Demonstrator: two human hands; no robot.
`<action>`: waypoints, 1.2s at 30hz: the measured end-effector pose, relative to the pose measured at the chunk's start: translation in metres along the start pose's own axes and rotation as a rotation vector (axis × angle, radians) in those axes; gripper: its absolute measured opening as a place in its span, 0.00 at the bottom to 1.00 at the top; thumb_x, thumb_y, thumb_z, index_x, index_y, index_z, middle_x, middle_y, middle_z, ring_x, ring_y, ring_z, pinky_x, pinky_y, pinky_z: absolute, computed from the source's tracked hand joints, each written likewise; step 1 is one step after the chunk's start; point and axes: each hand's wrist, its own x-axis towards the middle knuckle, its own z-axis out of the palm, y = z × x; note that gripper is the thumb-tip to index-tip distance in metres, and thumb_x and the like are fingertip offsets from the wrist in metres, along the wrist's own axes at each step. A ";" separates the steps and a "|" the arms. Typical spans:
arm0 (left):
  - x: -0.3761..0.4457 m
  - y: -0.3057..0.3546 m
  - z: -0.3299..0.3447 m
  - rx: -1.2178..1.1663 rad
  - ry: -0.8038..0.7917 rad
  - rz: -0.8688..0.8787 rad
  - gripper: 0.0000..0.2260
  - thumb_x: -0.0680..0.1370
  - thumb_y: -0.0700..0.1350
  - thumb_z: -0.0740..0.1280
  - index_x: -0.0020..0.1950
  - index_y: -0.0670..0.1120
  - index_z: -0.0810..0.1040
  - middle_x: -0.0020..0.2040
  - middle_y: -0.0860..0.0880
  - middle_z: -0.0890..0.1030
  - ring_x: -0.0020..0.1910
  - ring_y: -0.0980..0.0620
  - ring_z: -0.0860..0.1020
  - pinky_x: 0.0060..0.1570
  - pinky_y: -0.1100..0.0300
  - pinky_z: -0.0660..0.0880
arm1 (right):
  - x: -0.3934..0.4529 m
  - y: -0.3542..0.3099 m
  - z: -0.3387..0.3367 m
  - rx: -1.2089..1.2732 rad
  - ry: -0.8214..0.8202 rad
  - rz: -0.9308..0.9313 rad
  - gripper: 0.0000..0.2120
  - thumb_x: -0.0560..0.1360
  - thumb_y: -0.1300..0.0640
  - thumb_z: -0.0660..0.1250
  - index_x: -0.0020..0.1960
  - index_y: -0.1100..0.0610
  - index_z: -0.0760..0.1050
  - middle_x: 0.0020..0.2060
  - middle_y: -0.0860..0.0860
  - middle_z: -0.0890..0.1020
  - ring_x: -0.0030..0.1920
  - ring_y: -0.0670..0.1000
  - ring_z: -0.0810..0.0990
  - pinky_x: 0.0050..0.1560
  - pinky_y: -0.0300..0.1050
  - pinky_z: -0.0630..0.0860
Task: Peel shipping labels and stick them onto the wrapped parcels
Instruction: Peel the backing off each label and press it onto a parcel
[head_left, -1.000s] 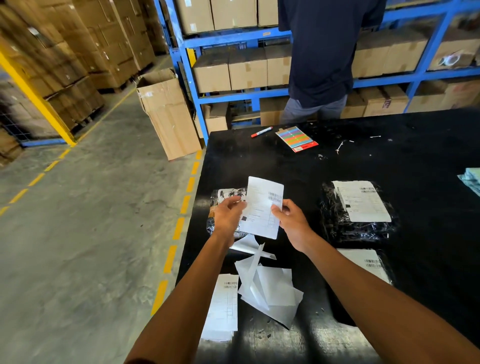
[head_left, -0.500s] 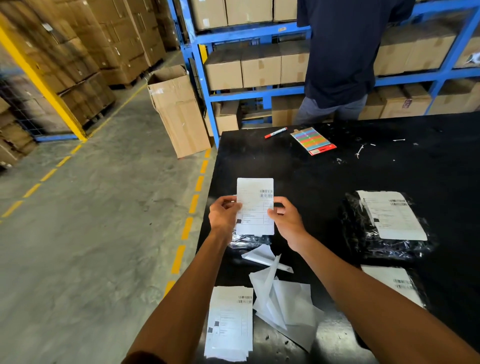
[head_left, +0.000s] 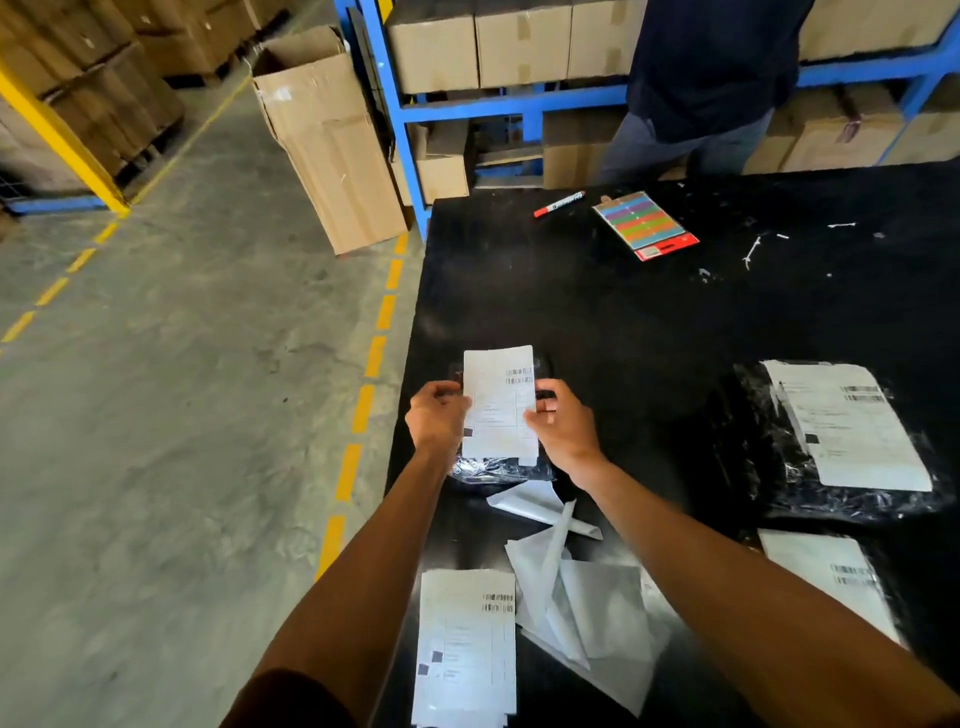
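Labels in a white printed stack (head_left: 465, 644) and peeled backing sheets (head_left: 582, 592) lie nearest you on the black desk (head_left: 623, 322). Beyond them, your left hand (head_left: 436, 415) and right hand (head_left: 563, 426) pinch a white shipping label (head_left: 500, 405) by its side edges, held over the black film-wrapped parcel (head_left: 498, 472). You seem to be at the sticking step; next, lower it squarely and press flat.

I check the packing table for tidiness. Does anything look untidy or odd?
Yes. Peeled backing sheets lie crumpled in a loose pile near the label stack, and small white scraps are scattered at the far side of the table.
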 end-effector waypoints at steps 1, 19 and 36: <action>0.000 -0.002 0.000 0.030 0.018 0.022 0.09 0.72 0.38 0.70 0.51 0.46 0.82 0.44 0.45 0.85 0.33 0.51 0.79 0.23 0.66 0.73 | 0.001 0.001 0.001 -0.034 0.005 -0.022 0.18 0.75 0.66 0.68 0.64 0.60 0.72 0.53 0.58 0.83 0.51 0.56 0.83 0.50 0.44 0.80; -0.006 -0.024 0.001 0.410 -0.043 0.425 0.27 0.75 0.39 0.72 0.71 0.46 0.68 0.67 0.42 0.75 0.61 0.44 0.77 0.59 0.49 0.79 | -0.013 0.015 0.019 -0.322 0.172 -0.142 0.28 0.74 0.60 0.70 0.72 0.55 0.66 0.66 0.54 0.70 0.66 0.55 0.68 0.66 0.52 0.67; 0.041 0.002 0.011 1.126 -0.376 0.593 0.23 0.84 0.55 0.43 0.80 0.57 0.52 0.80 0.58 0.53 0.80 0.50 0.46 0.75 0.38 0.37 | 0.049 0.002 0.000 -0.990 -0.181 -0.189 0.29 0.82 0.42 0.46 0.80 0.51 0.48 0.80 0.45 0.48 0.79 0.54 0.41 0.75 0.63 0.39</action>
